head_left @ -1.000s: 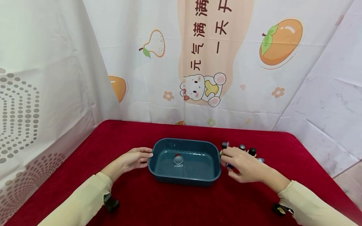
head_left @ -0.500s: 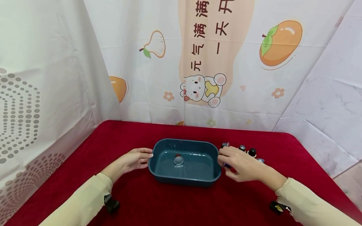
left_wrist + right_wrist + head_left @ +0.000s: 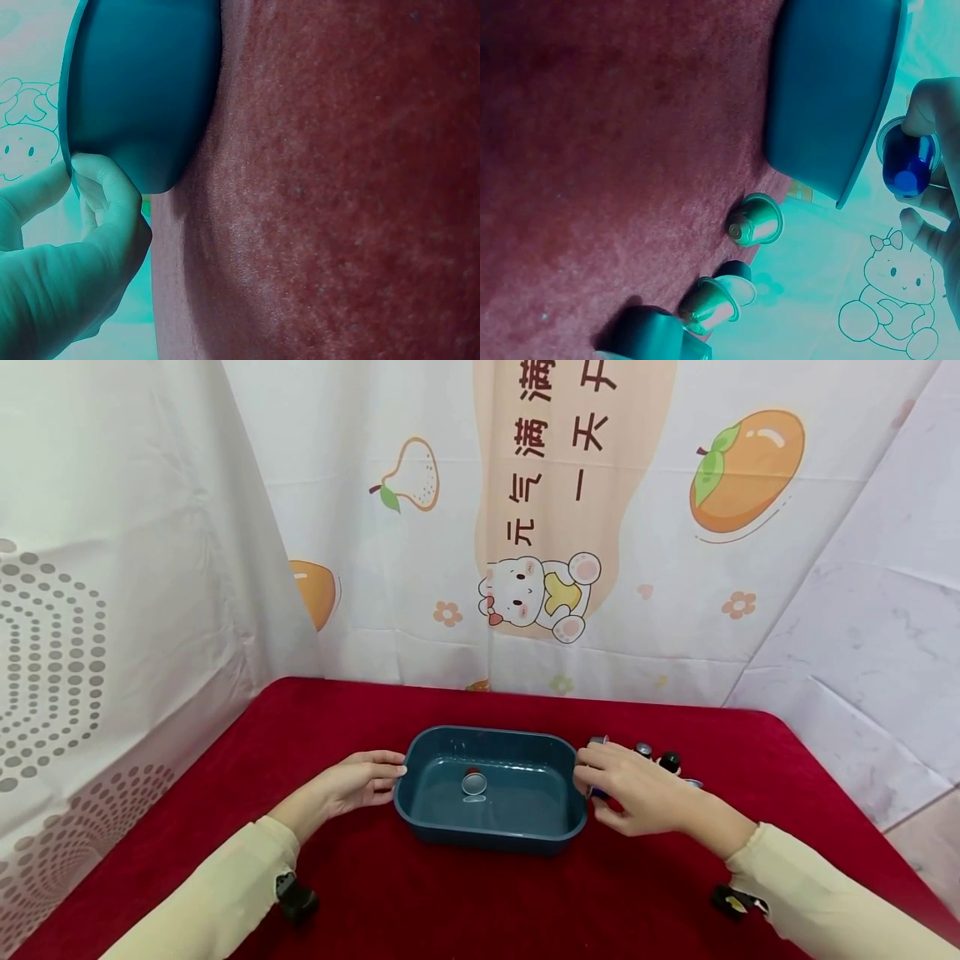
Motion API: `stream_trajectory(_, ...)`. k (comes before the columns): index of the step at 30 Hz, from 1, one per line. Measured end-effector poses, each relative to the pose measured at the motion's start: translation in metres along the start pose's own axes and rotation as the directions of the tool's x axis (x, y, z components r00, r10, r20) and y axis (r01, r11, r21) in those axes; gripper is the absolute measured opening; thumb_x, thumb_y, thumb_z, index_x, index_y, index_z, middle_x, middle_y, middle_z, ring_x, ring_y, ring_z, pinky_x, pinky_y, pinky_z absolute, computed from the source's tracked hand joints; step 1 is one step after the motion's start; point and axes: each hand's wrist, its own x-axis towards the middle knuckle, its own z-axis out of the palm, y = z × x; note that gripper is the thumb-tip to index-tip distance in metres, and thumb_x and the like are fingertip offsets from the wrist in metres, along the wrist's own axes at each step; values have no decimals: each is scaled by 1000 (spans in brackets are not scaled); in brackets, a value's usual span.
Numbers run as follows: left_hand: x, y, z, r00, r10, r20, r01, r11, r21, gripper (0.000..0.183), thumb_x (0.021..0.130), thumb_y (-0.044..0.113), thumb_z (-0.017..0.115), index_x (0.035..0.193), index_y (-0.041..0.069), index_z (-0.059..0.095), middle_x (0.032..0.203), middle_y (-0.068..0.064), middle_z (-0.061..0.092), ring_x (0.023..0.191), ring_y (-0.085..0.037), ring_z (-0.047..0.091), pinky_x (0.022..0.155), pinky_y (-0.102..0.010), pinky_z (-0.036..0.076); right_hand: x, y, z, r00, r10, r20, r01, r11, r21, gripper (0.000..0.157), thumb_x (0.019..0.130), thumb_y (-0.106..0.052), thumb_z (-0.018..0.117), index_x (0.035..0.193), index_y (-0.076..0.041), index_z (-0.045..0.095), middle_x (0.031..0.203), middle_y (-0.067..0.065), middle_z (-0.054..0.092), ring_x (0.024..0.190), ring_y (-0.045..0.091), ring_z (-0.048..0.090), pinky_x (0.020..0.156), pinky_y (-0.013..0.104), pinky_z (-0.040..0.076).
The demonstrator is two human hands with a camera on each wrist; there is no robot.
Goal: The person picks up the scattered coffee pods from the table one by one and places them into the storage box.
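- The blue capsule (image 3: pixel 906 166) sits at the right edge of the right wrist view; in the head view it is right of centre, just beside the tray's right end, mostly covered by the right hand (image 3: pixel 637 787).
- That hand's fingers pinch the capsule between thumb and fingertips.
- It looks light and thin-walled, likely smooth enough to slip and apt to dent under a hard squeeze; the side just under the flared rim seems the best hold.
- The tray (image 3: pixel 487 839), mid-frame, looks stiff and glossy; its rim offers a good grip, and the left hand (image 3: pixel 363 783) has its fingers pinching the left end.
- One capsule (image 3: pixel 473 784) lies tipped inside the tray.
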Motion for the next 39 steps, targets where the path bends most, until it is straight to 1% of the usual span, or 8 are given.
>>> stream_trajectory(4,0,0,0,1000,1,1,-1,1000,-5,43,97,13,54,133,-5,42,96,3,66,85,-9,63,78,-22,55,4,0,-1,1000,-14,6,14,1000,3,29,65,-16,76,85,-18,55,89,-8,50,86,2,43,76,23,45)
stream_trajectory(11,0,1,1,1000,0,0,0,1000,-14,41,97,13,54,132,-4,42,96,3,66,85,-9,63,78,-22,54,11,-1,0,999,-15,34,15,1000,3,33,64,-16,79,85,-19,55,88,-9,49,84,2,41,74,22,44)
stream_trajectory(19,0,0,1,1000,6,17,-6,1000,-14,44,97,13,55,133,-5,39,94,5,64,83,-6,61,77,-21,52,21,0,2,997,-46,57,45,999,29,28,68,-12,74,84,-20,53,87,-9,48,83,2,40,73,20,40)
stream_trajectory(23,-1,-1,2,1000,0,1,0,1000,-14,42,97,13,54,132,-4,41,93,5,65,83,-6,62,77,-21,53,27,0,2,996,-63,67,60,997,42,26,68,-12,73,83,-18,54,86,-9,48,83,2,40,73,20,39)
stream_trajectory(26,-1,-1,2,1000,4,2,-4,1000,-13,42,97,13,54,133,-5,40,93,5,65,84,-6,62,77,-21,53,31,1,1,994,-76,76,72,996,54,25,68,-12,73,83,-18,54,85,-8,48,82,2,40,73,20,39)
stream_trajectory(29,-1,-1,1,1000,9,7,-9,1000,-15,43,97,12,54,133,-6,40,94,5,65,85,-6,62,77,-22,53,35,2,2,993,-77,89,70,994,80,25,69,-12,72,84,-19,54,85,-8,49,82,3,41,73,20,40)
stream_trajectory(33,-1,-1,1,1000,10,4,-10,1000,-18,40,97,12,53,132,-5,41,93,5,65,84,-7,62,77,-22,53,41,3,1,992,-56,113,43,992,115,24,71,-16,74,85,-21,55,87,-8,51,83,2,44,73,19,44)
stream_trajectory(39,-1,-2,1,1000,8,5,-8,1000,-15,41,97,12,54,131,-5,42,94,4,65,84,-7,63,77,-22,53,50,4,-2,986,-29,162,8,991,131,24,71,-19,75,85,-21,56,86,-9,52,83,2,45,73,18,45)
